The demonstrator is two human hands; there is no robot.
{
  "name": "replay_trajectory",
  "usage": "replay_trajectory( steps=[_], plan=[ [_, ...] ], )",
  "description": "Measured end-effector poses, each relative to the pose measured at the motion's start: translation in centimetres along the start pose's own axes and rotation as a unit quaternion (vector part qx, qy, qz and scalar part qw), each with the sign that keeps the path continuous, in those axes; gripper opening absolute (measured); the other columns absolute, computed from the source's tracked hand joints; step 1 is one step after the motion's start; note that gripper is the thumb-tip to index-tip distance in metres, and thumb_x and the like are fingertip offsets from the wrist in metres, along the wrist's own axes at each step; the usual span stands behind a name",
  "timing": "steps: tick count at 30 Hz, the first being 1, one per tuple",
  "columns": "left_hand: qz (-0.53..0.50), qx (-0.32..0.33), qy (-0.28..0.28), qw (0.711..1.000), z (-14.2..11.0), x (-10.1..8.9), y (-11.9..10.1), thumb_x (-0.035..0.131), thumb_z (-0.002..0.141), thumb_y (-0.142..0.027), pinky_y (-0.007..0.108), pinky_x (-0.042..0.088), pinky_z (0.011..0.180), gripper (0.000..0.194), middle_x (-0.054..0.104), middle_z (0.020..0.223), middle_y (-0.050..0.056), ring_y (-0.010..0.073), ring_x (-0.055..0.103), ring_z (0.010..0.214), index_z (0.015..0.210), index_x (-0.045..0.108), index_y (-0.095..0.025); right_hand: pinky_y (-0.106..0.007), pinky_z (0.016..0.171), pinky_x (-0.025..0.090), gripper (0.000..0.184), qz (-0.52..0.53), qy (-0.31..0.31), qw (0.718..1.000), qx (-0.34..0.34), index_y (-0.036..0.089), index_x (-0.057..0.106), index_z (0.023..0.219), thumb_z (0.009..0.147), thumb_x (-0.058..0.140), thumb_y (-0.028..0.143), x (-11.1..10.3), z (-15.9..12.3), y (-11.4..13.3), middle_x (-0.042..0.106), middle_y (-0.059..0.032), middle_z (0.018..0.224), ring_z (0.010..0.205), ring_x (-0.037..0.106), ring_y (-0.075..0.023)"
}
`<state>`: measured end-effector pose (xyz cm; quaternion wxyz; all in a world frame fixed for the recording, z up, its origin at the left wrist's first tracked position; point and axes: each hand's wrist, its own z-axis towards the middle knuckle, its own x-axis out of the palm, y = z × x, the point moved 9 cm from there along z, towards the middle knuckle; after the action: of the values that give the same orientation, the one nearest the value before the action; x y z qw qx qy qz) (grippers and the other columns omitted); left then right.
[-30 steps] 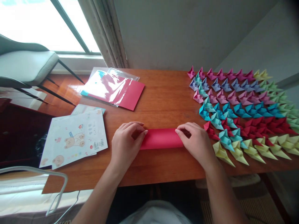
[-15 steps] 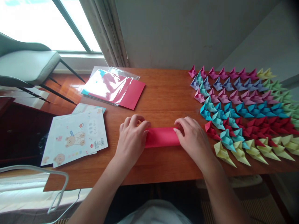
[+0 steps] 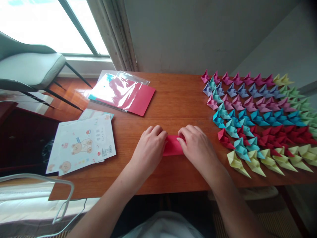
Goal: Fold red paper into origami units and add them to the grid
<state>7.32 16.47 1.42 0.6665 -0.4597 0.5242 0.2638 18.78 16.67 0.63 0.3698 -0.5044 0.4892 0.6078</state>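
Note:
A folded strip of red paper (image 3: 172, 146) lies flat on the wooden table in front of me, its long side running left to right. My left hand (image 3: 152, 145) covers its left part, fingers curled and pinching the far edge. Over the right end is my right hand (image 3: 194, 142), closed with thumb and forefinger pinching the same far edge. Only a short stretch of the red strip shows between the hands; both ends are hidden under them.
Rows of folded paper figures in several colours, among them yellow ones (image 3: 254, 162) and blue ones (image 3: 244, 117), fill the table's right side. A plastic-wrapped pack of coloured paper (image 3: 123, 94) and printed bear sheets (image 3: 85, 143) lie left. A grey chair (image 3: 37, 69) stands by the window.
My hands have come closer together along the far edge of the red paper, the left one sliding right, so less of the strip shows between them.

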Motion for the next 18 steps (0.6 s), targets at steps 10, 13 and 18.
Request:
replay_trajectory(
  steps=[10, 13, 18],
  plan=[
    [0.03, -0.002, 0.014, 0.999, -1.1, 1.3, -2.4, 0.055, 0.088, -0.009, 0.037, 0.051, 0.084, 0.011, 0.061, 0.096, 0.008, 0.0235, 0.056, 0.09, 0.09, 0.063, -0.017, -0.036, 0.076, 0.04, 0.01, -0.046, -0.031, 0.998, 0.009, 0.02, 0.058, 0.089, 0.095, 0.053, 0.013, 0.3, -1.6, 2.6, 0.062, -0.0087, 0.092, 0.087, 0.056, -0.025],
    [0.076, -0.009, -0.002, 0.997, -1.8, 1.7, -3.2, 0.056, 0.088, -0.013, 0.04, 0.052, 0.087, 0.013, 0.061, 0.102, 0.01, 0.0264, 0.056, 0.096, 0.099, 0.062, -0.016, -0.039, 0.074, 0.038, 0.011, -0.092, -0.061, 0.994, 0.018, 0.018, 0.058, 0.097, 0.095, 0.05, 0.01, 0.6, -2.6, 3.4, 0.062, -0.011, 0.096, 0.087, 0.053, -0.0269],
    [0.129, -0.009, -0.036, 0.991, -2.5, 2.0, -3.9, 0.049, 0.095, -0.014, 0.039, 0.052, 0.087, 0.016, 0.062, 0.109, 0.011, 0.0272, 0.057, 0.104, 0.104, 0.062, -0.015, -0.041, 0.074, 0.037, 0.014, -0.118, -0.086, 0.989, 0.01, 0.019, 0.058, 0.098, 0.099, 0.045, 0.013, 0.9, -3.2, 4.1, 0.063, -0.0128, 0.099, 0.089, 0.052, -0.0278]
  ],
)
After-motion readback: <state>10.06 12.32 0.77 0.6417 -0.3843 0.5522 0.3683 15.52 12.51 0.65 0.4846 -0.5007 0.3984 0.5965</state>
